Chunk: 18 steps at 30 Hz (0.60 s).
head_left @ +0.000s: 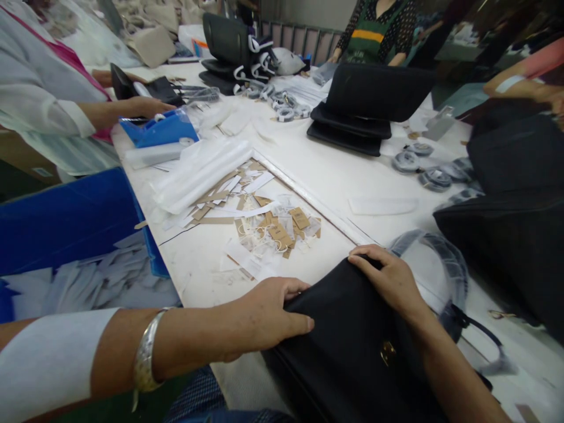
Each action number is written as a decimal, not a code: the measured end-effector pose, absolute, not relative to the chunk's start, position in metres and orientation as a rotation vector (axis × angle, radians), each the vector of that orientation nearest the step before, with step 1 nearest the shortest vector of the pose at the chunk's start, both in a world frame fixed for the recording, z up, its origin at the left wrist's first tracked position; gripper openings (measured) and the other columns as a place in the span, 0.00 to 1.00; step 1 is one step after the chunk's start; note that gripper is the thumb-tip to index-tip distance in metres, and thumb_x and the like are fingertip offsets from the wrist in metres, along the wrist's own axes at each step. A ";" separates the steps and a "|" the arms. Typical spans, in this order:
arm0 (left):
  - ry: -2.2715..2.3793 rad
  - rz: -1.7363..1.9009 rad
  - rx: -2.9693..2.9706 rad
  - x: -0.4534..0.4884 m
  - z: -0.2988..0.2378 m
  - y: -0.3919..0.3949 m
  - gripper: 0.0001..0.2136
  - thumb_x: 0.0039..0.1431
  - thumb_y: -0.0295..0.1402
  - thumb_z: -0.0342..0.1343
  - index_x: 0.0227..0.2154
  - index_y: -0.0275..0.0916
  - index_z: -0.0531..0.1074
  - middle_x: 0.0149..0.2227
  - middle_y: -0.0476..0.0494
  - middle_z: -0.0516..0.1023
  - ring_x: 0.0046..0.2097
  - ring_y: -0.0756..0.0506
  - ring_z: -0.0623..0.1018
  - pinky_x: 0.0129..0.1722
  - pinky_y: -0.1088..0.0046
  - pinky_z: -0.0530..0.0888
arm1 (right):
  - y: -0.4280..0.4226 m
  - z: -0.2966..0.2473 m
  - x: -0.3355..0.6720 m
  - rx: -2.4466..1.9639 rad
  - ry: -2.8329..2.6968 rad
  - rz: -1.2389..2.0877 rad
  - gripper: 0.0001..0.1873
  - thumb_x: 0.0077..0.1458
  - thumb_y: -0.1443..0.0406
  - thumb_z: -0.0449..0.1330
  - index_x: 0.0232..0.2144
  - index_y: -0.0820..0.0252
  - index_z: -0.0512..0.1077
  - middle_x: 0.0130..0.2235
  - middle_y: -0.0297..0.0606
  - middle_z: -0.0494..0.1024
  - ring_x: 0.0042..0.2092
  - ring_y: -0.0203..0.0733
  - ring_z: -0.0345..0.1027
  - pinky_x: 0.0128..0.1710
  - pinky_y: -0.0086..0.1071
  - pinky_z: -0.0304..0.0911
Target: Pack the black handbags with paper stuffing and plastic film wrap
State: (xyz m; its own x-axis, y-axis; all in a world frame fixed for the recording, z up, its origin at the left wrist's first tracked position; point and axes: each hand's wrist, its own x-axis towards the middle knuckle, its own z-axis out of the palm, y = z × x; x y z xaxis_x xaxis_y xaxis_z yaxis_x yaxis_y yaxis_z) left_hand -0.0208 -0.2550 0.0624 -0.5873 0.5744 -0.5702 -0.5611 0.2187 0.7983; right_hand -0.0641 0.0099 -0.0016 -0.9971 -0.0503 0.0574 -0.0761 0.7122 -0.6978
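A black handbag (pixel 339 346) with a small gold clasp lies at the table's near edge, right in front of me. My left hand (pixel 268 311) grips its left top corner, thumb on the front face and fingers behind. At the far top corner my right hand (pixel 383 273) pinches the edge between thumb and fingers. Just beyond the bag is a heap of brown hang tags (pixel 282 232) with white strings and paper strips. To the right of my right hand, a plastic-wrapped strap (pixel 453 264) lies coiled on the table.
Black bags (pixel 379 91) are stacked across the white table (pixel 326 170), with more dark bags (pixel 520 235) at right. Wrapped strap coils (pixel 436 176) lie nearby. A blue bin (pixel 79 205) of white pieces stands left. Co-workers' hands (pixel 145 108) handle items at far left; others stand behind.
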 end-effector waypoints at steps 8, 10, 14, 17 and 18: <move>1.347 1.422 -0.210 -0.036 0.036 -0.249 0.22 0.42 0.32 0.66 0.44 0.41 0.74 0.38 0.46 0.82 0.41 0.43 0.81 0.40 0.70 0.76 | 0.002 -0.030 -0.069 0.227 -2.855 1.217 0.13 0.57 0.58 0.59 0.44 0.54 0.73 0.43 0.37 0.79 0.46 0.47 0.72 0.51 0.43 0.63; 1.300 1.373 -0.133 -0.042 0.019 -0.246 0.22 0.42 0.37 0.69 0.43 0.40 0.75 0.39 0.44 0.82 0.41 0.41 0.81 0.42 0.67 0.76 | 0.000 -0.036 -0.068 0.281 -2.801 1.192 0.14 0.59 0.58 0.59 0.46 0.55 0.72 0.45 0.39 0.79 0.49 0.47 0.71 0.53 0.44 0.63; 1.261 1.336 -0.031 -0.046 -0.007 -0.243 0.22 0.43 0.41 0.70 0.41 0.35 0.77 0.36 0.41 0.82 0.38 0.42 0.81 0.42 0.67 0.76 | 0.007 -0.028 -0.058 0.387 -2.756 1.166 0.20 0.60 0.59 0.58 0.53 0.54 0.70 0.55 0.42 0.74 0.58 0.48 0.65 0.61 0.46 0.58; 1.290 1.338 -0.043 -0.048 -0.010 -0.243 0.22 0.45 0.42 0.69 0.40 0.33 0.76 0.34 0.41 0.82 0.37 0.42 0.81 0.42 0.67 0.76 | 0.032 0.002 -0.027 0.392 -2.785 1.115 0.24 0.60 0.59 0.58 0.58 0.51 0.67 0.64 0.39 0.65 0.64 0.48 0.58 0.65 0.45 0.53; 1.305 1.351 -0.042 -0.049 -0.009 -0.244 0.22 0.45 0.42 0.69 0.40 0.33 0.76 0.35 0.40 0.82 0.37 0.42 0.81 0.42 0.67 0.76 | 0.043 0.015 -0.009 0.340 -2.806 1.097 0.23 0.60 0.58 0.58 0.57 0.50 0.69 0.63 0.37 0.65 0.64 0.48 0.58 0.64 0.45 0.54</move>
